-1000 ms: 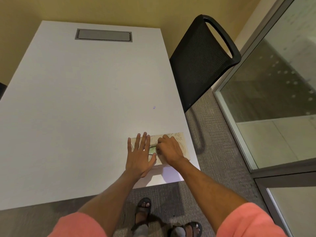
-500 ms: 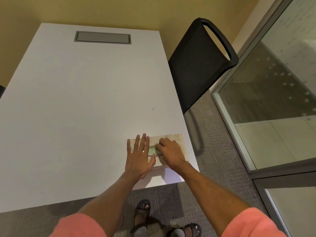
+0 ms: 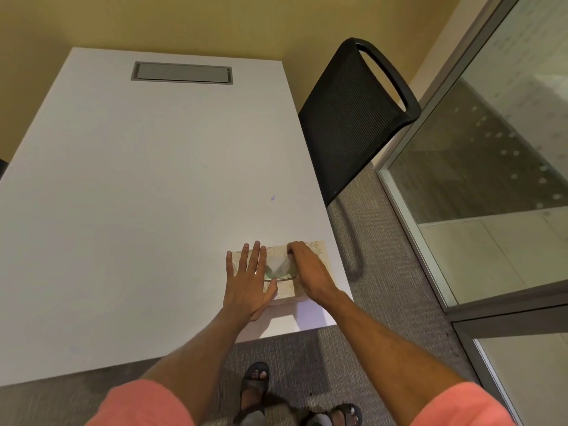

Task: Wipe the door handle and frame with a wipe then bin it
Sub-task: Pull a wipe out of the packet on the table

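A cream patterned tissue box (image 3: 319, 250) lies near the front right corner of the white table (image 3: 138, 195). My left hand (image 3: 249, 281) rests flat on the box's left part, fingers spread. My right hand (image 3: 307, 269) is over the slot in the top, fingers pinched on a pale wipe (image 3: 278, 265) that stands partly out of the slot. No door handle is in view.
A black mesh chair (image 3: 353, 118) stands at the table's right side. Glass panels in a grey metal frame (image 3: 408, 216) run along the right. A grey cable hatch (image 3: 182, 72) sits at the table's far end. Carpet and my sandalled feet are below.
My right hand has pulled a wipe up out of the box's slot; before, its fingers were down at the slot with no wipe showing. My left hand has stayed flat on the box.
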A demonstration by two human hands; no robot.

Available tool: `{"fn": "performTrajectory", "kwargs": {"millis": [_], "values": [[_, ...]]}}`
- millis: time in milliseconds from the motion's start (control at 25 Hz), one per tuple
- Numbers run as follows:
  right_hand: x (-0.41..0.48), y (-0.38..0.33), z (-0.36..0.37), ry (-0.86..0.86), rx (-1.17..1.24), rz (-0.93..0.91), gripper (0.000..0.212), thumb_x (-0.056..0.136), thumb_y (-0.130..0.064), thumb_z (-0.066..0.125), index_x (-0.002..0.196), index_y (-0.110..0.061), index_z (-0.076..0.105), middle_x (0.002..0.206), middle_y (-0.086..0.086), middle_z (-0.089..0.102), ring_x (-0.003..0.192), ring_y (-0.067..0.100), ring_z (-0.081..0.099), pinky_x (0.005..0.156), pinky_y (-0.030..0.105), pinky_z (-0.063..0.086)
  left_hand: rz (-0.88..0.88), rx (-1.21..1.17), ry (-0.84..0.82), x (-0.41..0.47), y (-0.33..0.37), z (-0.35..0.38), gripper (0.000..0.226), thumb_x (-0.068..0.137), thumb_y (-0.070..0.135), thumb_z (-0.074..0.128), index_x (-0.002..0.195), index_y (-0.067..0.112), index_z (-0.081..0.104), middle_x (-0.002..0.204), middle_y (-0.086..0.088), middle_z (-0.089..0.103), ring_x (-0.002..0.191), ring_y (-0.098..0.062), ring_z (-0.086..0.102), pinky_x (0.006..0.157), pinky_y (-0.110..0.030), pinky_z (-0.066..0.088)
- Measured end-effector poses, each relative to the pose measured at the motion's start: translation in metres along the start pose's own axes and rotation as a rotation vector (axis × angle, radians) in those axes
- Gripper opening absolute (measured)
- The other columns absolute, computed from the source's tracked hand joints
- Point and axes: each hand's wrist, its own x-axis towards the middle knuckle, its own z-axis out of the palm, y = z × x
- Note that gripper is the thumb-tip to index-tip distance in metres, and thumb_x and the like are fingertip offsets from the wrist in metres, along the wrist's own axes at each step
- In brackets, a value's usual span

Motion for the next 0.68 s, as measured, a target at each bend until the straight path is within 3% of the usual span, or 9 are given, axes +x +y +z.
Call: {"fn": "performTrajectory", "kwargs": {"millis": [120, 280, 400, 440, 520, 600, 680], "values": [[-0.001, -0.001, -0.007, 0.026, 0.037, -0.062, 0.013, 0.097, -0.022, 0.029, 0.090, -0.026, 0.040, 0.084, -0.003, 0.050, 0.072, 0.008, 0.042, 0.063, 0.029, 0.040, 0.011, 0.010, -0.003, 0.001, -0.001, 0.002, 0.077, 0.093, 0.057, 0.025, 0.152, 0.007, 0.034, 0.160, -0.013, 0.026, 0.148, -0.035, 0.026, 0.115, -0.063, 0.008], [0.008, -0.006, -0.015, 0.160, 0.252, 0.023, 0.012, 0.102, -0.012, 0.035, 0.097, -0.014, 0.045, 0.088, 0.005, 0.056, 0.074, 0.013, 0.049, 0.061, 0.020, 0.039, -0.025, 0.039, -0.077, 0.003, 0.000, -0.003, 0.080, 0.093, 0.061, 0.009, 0.158, 0.013, 0.015, 0.165, -0.009, 0.006, 0.152, -0.032, 0.005, 0.116, -0.063, -0.013], [0.012, -0.008, -0.026, 0.250, 0.376, 0.100, 0.007, 0.103, -0.015, 0.037, 0.099, -0.016, 0.043, 0.094, 0.003, 0.055, 0.079, 0.012, 0.055, 0.060, 0.016, 0.047, -0.073, -0.044, 0.000, 0.013, 0.007, -0.019, 0.067, 0.099, 0.053, 0.021, 0.153, 0.014, 0.031, 0.162, -0.009, 0.024, 0.151, -0.030, 0.017, 0.117, -0.056, -0.013], [0.014, -0.009, -0.031, 0.271, 0.414, 0.128, 0.005, 0.103, -0.016, 0.038, 0.100, -0.017, 0.043, 0.096, 0.002, 0.055, 0.082, 0.011, 0.057, 0.061, 0.014, 0.050, -0.083, -0.139, 0.061, 0.018, 0.012, -0.026, 0.061, 0.100, 0.046, 0.026, 0.149, 0.013, 0.039, 0.158, -0.010, 0.033, 0.148, -0.031, 0.026, 0.120, -0.055, -0.006], [0.017, -0.009, -0.043, 0.329, 0.475, 0.177, 0.005, 0.102, -0.016, 0.040, 0.102, -0.014, 0.045, 0.099, 0.003, 0.056, 0.085, 0.009, 0.059, 0.065, 0.016, 0.053, -0.125, -0.495, 0.165, 0.032, 0.027, -0.043, 0.045, 0.103, 0.032, 0.035, 0.139, 0.011, 0.050, 0.144, -0.010, 0.051, 0.135, -0.031, 0.045, 0.120, -0.050, 0.022], [0.019, -0.008, -0.057, 0.400, 0.504, 0.218, 0.008, 0.103, -0.015, 0.040, 0.104, -0.010, 0.047, 0.100, 0.007, 0.057, 0.087, 0.016, 0.060, 0.072, 0.028, 0.055, -0.172, -0.840, 0.182, 0.048, 0.048, -0.063, 0.033, 0.104, 0.027, 0.041, 0.130, 0.012, 0.056, 0.128, -0.008, 0.063, 0.116, -0.024, 0.059, 0.104, -0.043, 0.047], [0.017, -0.004, -0.073, 0.465, 0.491, 0.246, 0.011, 0.102, -0.014, 0.040, 0.104, -0.008, 0.048, 0.098, 0.009, 0.058, 0.086, 0.021, 0.059, 0.074, 0.032, 0.053, -0.134, -1.064, 0.149, 0.064, 0.071, -0.081, 0.026, 0.104, 0.028, 0.043, 0.116, 0.015, 0.062, 0.112, -0.004, 0.069, 0.101, -0.018, 0.064, 0.092, -0.038, 0.055]]}}
